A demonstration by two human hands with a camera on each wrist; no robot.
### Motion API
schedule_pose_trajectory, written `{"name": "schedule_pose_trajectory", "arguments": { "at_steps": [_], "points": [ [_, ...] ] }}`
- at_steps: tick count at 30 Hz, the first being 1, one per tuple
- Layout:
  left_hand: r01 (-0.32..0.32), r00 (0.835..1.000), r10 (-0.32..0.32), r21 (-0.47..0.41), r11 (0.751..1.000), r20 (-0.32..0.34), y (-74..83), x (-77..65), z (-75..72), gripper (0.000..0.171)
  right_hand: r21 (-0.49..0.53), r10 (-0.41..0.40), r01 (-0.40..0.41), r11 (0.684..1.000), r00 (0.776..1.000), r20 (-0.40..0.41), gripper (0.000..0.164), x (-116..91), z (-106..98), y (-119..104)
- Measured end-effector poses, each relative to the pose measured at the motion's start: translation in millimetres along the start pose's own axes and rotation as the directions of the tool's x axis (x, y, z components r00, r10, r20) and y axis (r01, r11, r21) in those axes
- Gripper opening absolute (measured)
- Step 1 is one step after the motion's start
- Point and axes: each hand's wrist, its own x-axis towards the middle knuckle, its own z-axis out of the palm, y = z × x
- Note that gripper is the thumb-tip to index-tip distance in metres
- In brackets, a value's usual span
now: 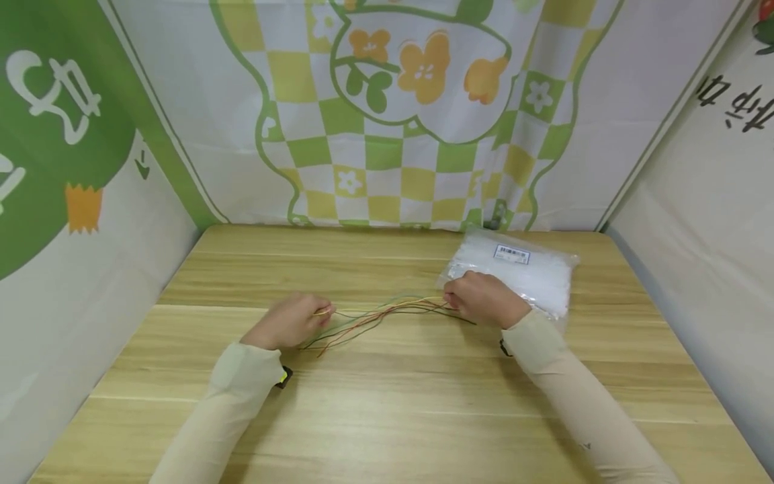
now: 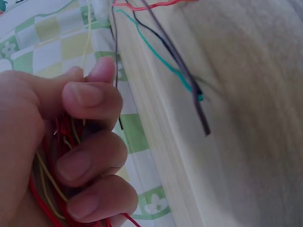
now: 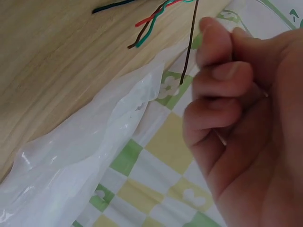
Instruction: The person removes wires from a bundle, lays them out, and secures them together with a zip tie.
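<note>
Green and white cloth (image 1: 66, 128) hung along the left side of the frame. A pale left sleeve (image 1: 211, 410) came up from the lower left. The left hand (image 1: 287, 323), left of the centre, was closed: its thumb and index finger pinched a yellow wire (image 2: 88, 38), and the other fingers were curled around red and yellow strands (image 2: 43, 206). Beside it, thin wires (image 1: 387, 311) of green, red, yellow and dark colours stretched across the middle of the frame, over the wooden desk (image 1: 375, 403); I could not tell if they touched it. At the upper middle was a checked curtain (image 1: 399, 161) with flowers. The right hand (image 1: 486, 298), right of the centre, had its fingers curled and the fingertips pressed together; a yellow wire ran into this pinch. Just behind it lay a clear plastic bag (image 1: 538, 275) with white contents and a label (image 1: 512, 254). White cloth (image 1: 701, 188) with dark characters closed the right side.
</note>
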Motion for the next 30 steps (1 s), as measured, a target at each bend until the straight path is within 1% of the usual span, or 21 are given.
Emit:
{"name": "schedule_pose_trajectory", "arguments": {
  "at_steps": [2,6,8,10,12,15,19,23,27,30],
  "points": [
    [-0.003,1.0,0.004,-0.014,1.0,0.029,0.3,0.6,1.2,0.04,-0.006,0.015,-0.015,1.0,1.0,0.013,0.033,1.6,0.7,-1.1],
    [0.032,0.995,-0.028,-0.04,0.999,0.097,0.4,0.4,2.7,0.041,-0.004,0.033,-0.033,0.999,0.998,0.047,0.034,4.1,0.2,-3.8],
    [0.05,0.993,-0.045,-0.041,0.998,0.112,-0.7,-0.3,2.3,0.041,0.008,0.043,-0.044,0.999,0.997,0.061,0.035,4.5,-1.0,-4.7],
    [0.082,0.99,-0.075,-0.047,0.996,0.123,-1.9,-1.8,0.9,0.04,0.028,0.051,-0.053,0.998,0.996,0.068,0.035,4.1,-2.2,-5.0],
    [0.102,0.988,-0.096,-0.048,0.994,0.124,-4.0,-3.4,-1.3,0.039,0.054,0.062,-0.066,0.996,0.996,0.069,0.036,3.3,-3.4,-4.5],
    [0.119,0.987,-0.115,-0.031,0.992,0.109,-6.6,-5.5,-5.6,0.037,0.078,0.091,-0.096,0.992,0.993,0.069,0.037,2.0,-5.1,-2.9],
    [0.098,0.991,-0.098,0.001,0.995,0.086,-9.4,-7.9,-9.1,0.035,0.091,0.146,-0.155,0.984,0.985,0.091,0.038,1.2,-8.3,-1.2],
    [0.099,0.992,-0.099,-0.003,0.995,0.077,-11.0,-10.6,-11.1,0.034,0.086,0.185,-0.191,0.978,0.98,0.073,0.038,-0.3,-12.4,0.1],
    [0.103,0.992,-0.103,-0.01,0.995,0.068,-10.2,-13.0,-13.8,0.032,0.087,0.19,-0.192,0.978,0.981,0.032,0.04,-2.1,-14.6,3.5],
    [0.109,0.992,-0.108,-0.017,0.994,0.067,-8.0,-14.5,-15.1,0.033,0.094,0.174,-0.174,0.98,0.985,0.014,0.042,-2.8,-16.4,4.3]
  ]
}}
